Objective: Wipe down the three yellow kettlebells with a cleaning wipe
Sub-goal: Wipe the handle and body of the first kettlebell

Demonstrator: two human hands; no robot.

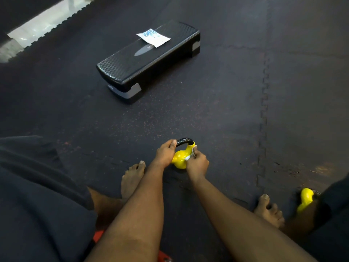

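Nearer the person than the step platform (149, 59), the floor-standing kettlebell (180, 159) is judged heavy, rigid and slick: the left hand (165, 154) closes its fingers (172, 144) on the black handle (184, 140), the secure hold, while the right hand (198, 165) pinches the soft wipe (191, 154) against its neck.

We see a floor of dark rubber mats (207, 114), faintly flecked red, with 1 toothed seam (264, 103) running up the right. A black step platform (132, 69) on 2 grey risers (135, 91) sits there. A pale strip of bare floor (43, 25) shines upper left.
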